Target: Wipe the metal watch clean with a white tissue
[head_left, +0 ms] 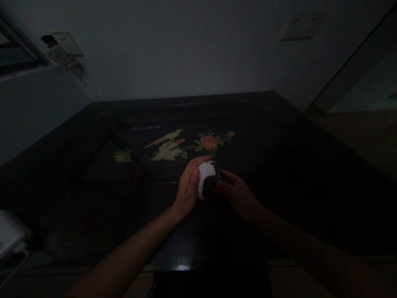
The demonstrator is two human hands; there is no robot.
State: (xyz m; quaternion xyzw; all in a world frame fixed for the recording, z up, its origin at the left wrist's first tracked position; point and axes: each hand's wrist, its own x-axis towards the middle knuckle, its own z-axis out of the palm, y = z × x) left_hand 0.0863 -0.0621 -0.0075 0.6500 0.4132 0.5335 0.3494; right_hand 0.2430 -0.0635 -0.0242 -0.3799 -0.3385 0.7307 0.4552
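Observation:
The scene is very dim. My left hand [190, 182] is closed around a crumpled white tissue [206, 170], pressing it against the side of a small dark object [212, 182]. On the other side, my right hand [234, 189] grips that dark object between thumb and fingers. Its kind cannot be made out; it looks smooth and blackish, with a small glint near the right fingertips. Both hands are close together over the near half of a glossy black table [124, 219].
Inlaid in the tabletop are a pale bird [166, 138] and a pink flower [209, 142]. A white device [12, 236] with a cable sits at the left edge. Wall sockets [302, 25] are at upper right, and more sockets [63, 49] at upper left.

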